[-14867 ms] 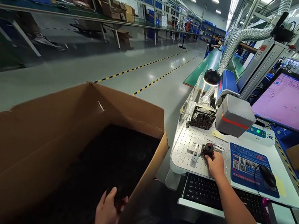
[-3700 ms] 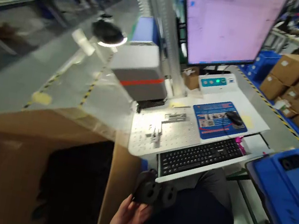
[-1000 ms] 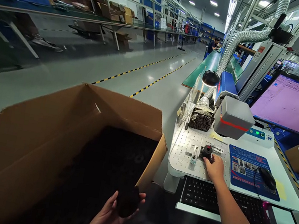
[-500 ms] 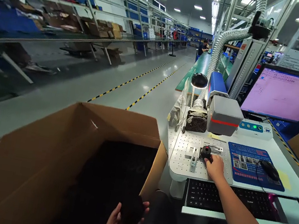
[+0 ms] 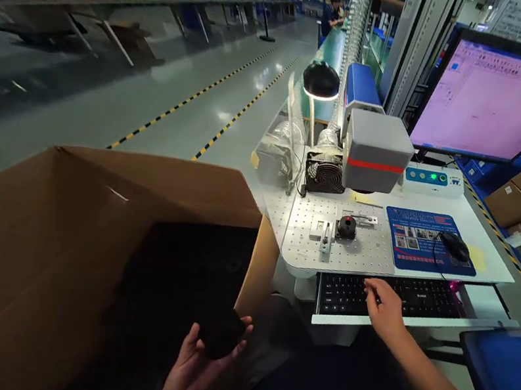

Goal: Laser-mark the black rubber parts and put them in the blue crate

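My left hand [image 5: 199, 368] grips a dark black part [image 5: 220, 331] at the near right side of a cardboard box [image 5: 259, 268]; its exact shape is lost in the shadow. Over the front of the black keyboard [image 5: 338, 294] is my right hand [image 5: 384, 309], fingers loosely bent and thumb apart, with nothing visible in it. A round black part [image 5: 346, 227] with a small red light spot on top sits against metal stops [image 5: 326, 238] on the perforated plate [image 5: 302, 245]. Above and behind it hangs a grey machine head [image 5: 377, 151] with a red stripe.
A mouse [image 5: 454, 246] lies on a blue mouse pad [image 5: 418, 251] beside the plate. Behind stand a monitor [image 5: 500, 102], a fan [image 5: 324, 176] and a black lamp [image 5: 320, 80]. A blue chair-like surface [image 5: 504, 376] is at right. Far off, a person [image 5: 330, 17] works at a bench.
My right hand has let go of the round black part on the plate and drawn back over the keyboard. My left hand still holds its black part. The view has tilted down and right.
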Available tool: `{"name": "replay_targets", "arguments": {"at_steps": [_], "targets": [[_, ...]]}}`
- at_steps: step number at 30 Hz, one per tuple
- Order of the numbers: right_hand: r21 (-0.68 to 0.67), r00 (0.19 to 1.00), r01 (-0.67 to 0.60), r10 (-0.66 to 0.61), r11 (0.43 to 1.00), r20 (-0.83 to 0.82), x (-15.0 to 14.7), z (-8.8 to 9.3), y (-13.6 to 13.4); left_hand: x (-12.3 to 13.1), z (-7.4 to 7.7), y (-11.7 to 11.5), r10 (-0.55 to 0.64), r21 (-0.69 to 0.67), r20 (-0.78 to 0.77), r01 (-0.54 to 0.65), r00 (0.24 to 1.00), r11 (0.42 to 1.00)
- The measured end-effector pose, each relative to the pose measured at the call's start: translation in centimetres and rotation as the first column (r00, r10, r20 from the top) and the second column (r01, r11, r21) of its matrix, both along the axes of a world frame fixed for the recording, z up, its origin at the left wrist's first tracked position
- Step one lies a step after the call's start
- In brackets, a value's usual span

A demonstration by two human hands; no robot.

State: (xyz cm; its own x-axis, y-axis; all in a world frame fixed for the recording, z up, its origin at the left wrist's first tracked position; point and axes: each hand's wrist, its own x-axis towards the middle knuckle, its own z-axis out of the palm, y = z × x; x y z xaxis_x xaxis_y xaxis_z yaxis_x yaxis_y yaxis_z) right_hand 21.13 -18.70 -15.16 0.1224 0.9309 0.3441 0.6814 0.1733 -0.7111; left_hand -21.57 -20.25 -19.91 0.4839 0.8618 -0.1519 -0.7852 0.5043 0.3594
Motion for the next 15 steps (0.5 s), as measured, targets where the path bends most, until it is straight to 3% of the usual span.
{"name": "replay_targets", "arguments": {"at_steps": [5, 10, 15], "targets": [[-0.076, 0.999, -0.024, 0.027, 0.997, 0.038, -0.6, -2.1, -4.6, 0.4, 0.2, 0.2, 0.015, -0.043, -0.027, -0.016, 1.000, 0.999], [-0.070, 0.997, -0.021, 0.026, 0.997, 0.068, -0.4, -3.3, -4.8, 0.2, 0.0, 0.3, -0.010, -0.086, 0.012, 0.011, 1.000, 0.996], [-0.026, 0.996, -0.005, 0.008, 1.000, 0.090, 0.0, -3.1, -4.1, -0.3, -0.6, 0.5, -0.061, -0.122, 0.107, 0.074, 0.992, 0.990]]}}
